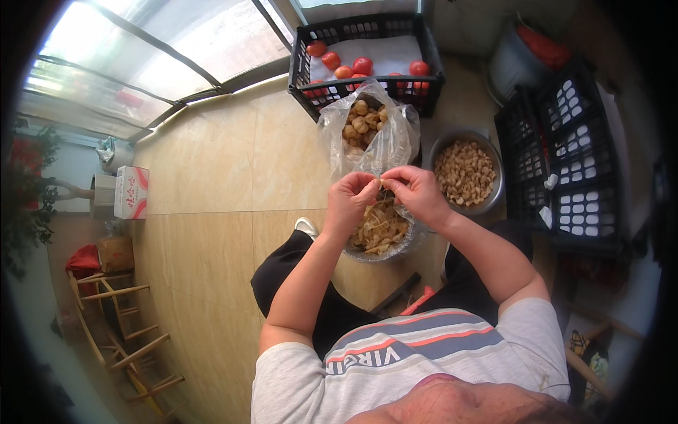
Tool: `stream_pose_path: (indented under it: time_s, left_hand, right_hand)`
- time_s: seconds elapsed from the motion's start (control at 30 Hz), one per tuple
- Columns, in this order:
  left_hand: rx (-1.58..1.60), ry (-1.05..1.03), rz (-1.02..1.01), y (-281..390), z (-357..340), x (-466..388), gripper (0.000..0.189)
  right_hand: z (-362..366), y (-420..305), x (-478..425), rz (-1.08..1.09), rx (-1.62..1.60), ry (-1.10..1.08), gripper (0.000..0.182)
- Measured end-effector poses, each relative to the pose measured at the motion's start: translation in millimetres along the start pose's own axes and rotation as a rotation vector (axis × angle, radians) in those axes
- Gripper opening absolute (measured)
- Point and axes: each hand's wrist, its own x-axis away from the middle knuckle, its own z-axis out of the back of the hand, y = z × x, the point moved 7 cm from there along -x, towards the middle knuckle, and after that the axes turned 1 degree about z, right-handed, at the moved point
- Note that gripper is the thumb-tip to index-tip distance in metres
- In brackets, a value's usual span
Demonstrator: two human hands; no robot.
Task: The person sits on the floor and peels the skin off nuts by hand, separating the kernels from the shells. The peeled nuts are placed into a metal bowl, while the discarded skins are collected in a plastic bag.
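Note:
My left hand [350, 200] and my right hand [418, 193] meet at the fingertips, pinching a small pale piece between them, likely a garlic clove [382, 182]. Just below them is a plastic-lined bowl [377, 257] holding papery garlic skins [380, 227]. Beyond the hands stands a clear plastic bag [339, 124] with whole garlic bulbs [362, 123] inside. To the right, a metal bowl [500, 183] holds a heap of loose garlic cloves [463, 170].
A black plastic crate [365, 24] with tomatoes [363, 65] stands behind the bag. More black crates [569, 159] stand at the right. Wooden chair frames [124, 334], a white and pink carton [131, 192] and a potted plant [32, 180] are at the left.

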Motion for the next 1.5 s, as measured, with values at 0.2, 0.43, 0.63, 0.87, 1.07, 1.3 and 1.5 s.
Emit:
stream_pose_path:
  time_s: [0.2, 0.43, 0.63, 0.87, 1.07, 1.3, 1.5]
  left_hand:
    - [0.102, -0.056, 0.109, -2, -2, 1, 0.014]
    - [0.113, -0.044, 0.09, -6, -1, 0, 0.011]
    - [0.331, -0.063, 0.128, -11, -2, 2, 0.01]
    - [0.637, -0.198, 0.167, -15, -6, 4, 0.009]
    - [0.36, -0.1, 0.087, -3, -7, 6, 0.007]
    - [0.682, -0.102, 0.075, -3, 4, 3, 0.004]
    - [0.487, -0.014, 0.057, -3, 9, 1, 0.004]
  right_hand:
    - [3, -20, 2, 0.223, 0.176, 0.045, 0.006]
    - [2, -17, 4, 0.242, 0.113, 0.037, 0.006]
    - [-5, -2, 5, 0.006, -0.179, 0.001, 0.007]
    - [-15, 9, 2, -0.06, -0.366, -0.055, 0.014]
    - [-15, -8, 0, 0.121, -0.133, -0.055, 0.019]
    - [-11, 10, -1, -0.256, -0.527, -0.07, 0.019]
    - [-10, 22, -1, -0.33, -0.628, -0.086, 0.018]
